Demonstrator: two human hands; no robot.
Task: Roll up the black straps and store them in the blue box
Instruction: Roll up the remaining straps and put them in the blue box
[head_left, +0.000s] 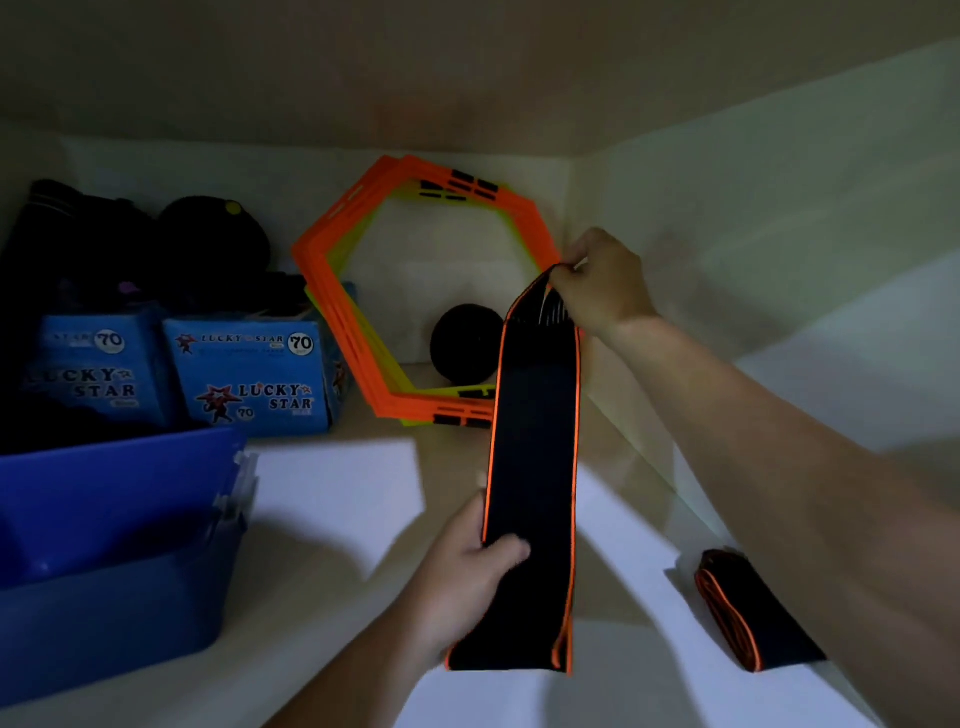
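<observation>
A long black strap with orange edges (535, 441) is stretched upright between my hands over the shelf. My right hand (602, 283) pinches its top end, up near the back wall. My left hand (470, 566) grips its lower part, thumb across the front; the bottom end hangs folded below that hand. A second black strap with orange trim (748, 613) lies folded on the shelf at the right, partly under my right forearm. The blue box (119, 545) stands open at the left front, its inside dark.
Orange and yellow hexagon rings (363, 312) lean against the back wall, with a black ball (462, 340) behind them. Two blue Lucky Star cartons (249, 374) and dark gear sit behind the blue box. Walls close the shelf at the back and right.
</observation>
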